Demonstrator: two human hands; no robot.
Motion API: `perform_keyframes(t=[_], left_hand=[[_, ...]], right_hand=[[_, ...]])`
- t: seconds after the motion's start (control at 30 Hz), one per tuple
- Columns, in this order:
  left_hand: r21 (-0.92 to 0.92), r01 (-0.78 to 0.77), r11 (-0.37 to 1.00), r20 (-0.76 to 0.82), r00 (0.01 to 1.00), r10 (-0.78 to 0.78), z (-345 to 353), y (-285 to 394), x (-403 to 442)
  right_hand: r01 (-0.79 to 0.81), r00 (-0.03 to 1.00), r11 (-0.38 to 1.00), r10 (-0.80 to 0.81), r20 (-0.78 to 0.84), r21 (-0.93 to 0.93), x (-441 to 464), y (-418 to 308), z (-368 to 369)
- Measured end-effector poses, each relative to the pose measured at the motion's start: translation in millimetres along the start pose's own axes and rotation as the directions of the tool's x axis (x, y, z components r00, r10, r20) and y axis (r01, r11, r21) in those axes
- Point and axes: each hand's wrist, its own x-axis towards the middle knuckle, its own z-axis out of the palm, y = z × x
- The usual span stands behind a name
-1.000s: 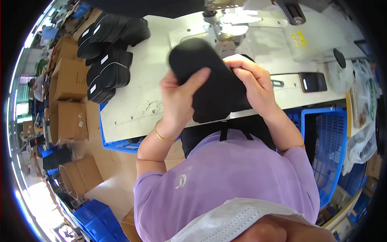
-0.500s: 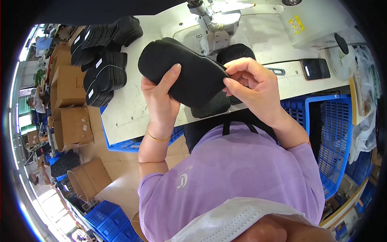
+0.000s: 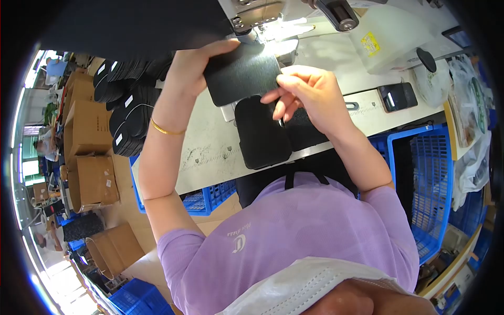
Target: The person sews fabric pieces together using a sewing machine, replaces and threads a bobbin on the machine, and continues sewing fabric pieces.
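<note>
A black insole-shaped fabric piece (image 3: 244,76) is held up under the sewing machine head (image 3: 257,16). My left hand (image 3: 191,68) grips its left side, thumb along the top edge and the other fingers hidden behind. At the right edge, my right hand (image 3: 310,94) pinches it between thumb and forefinger, while the remaining fingers curl loosely below. Another black insole-shaped piece (image 3: 262,134) lies at the table's front edge, just below the held one. More black material (image 3: 304,128) sits to its right, partly covered by my right hand.
Bundled stacks of black insole-shaped pieces (image 3: 131,118) stand on the table's left. A phone (image 3: 397,97) lies at the right, near a clear plastic bag (image 3: 443,84). Blue crates (image 3: 433,184) stand below the table edge. Cardboard boxes (image 3: 94,181) fill the left floor.
Both hands have carried the black insole-shaped piece up and away from me, under the machine head. The view has shifted, and the lower black piece shows more fully.
</note>
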Motion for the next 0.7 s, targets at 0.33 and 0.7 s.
perform_keyframes(t=[0.33, 0.7], left_hand=[[-0.086, 0.101, 0.991, 0.287, 0.955, -0.072, -26.0, 10.9, 21.1], [0.605, -0.267, 0.75, -0.052, 0.927, 0.372, 6.2, 2.8, -1.8]], right_hand=[[0.054, 0.999, 0.993, -0.054, -0.009, 0.101, 6.9, 8.6, 4.5], [0.104, 0.994, 0.988, -0.099, -0.047, 0.116, 8.3, 13.1, 7.6]])
